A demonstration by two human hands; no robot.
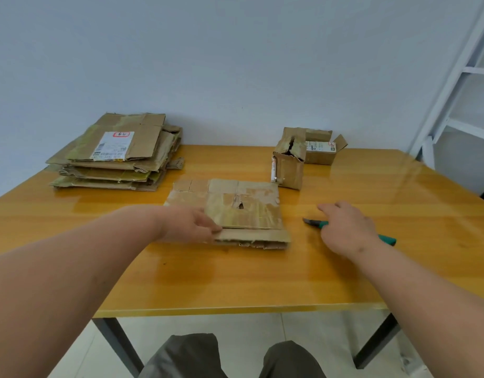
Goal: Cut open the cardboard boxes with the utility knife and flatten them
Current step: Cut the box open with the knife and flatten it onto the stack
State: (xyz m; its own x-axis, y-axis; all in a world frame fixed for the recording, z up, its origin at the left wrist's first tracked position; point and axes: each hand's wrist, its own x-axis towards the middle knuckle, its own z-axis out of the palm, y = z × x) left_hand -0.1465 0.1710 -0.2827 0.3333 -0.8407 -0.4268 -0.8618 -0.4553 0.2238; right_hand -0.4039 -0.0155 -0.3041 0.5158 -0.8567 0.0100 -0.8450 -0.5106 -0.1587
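While pinching the flattened box (235,211) in left fingers (208,227), hovering right hand (347,227), loosely spread and empty, over the utility knife (314,222), risking brushing its exposed blade.

Both bare forearms extended forward, left hand (193,223) palm down with fingers pinched, right hand (347,227) loosely spread, palm down

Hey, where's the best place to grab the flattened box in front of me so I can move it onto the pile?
Probably the flattened box by its left edge, where the left hand already rests. It lies flat, so slide fingers under from the left, thumb on top. That side faces the stack and avoids the utility knife.
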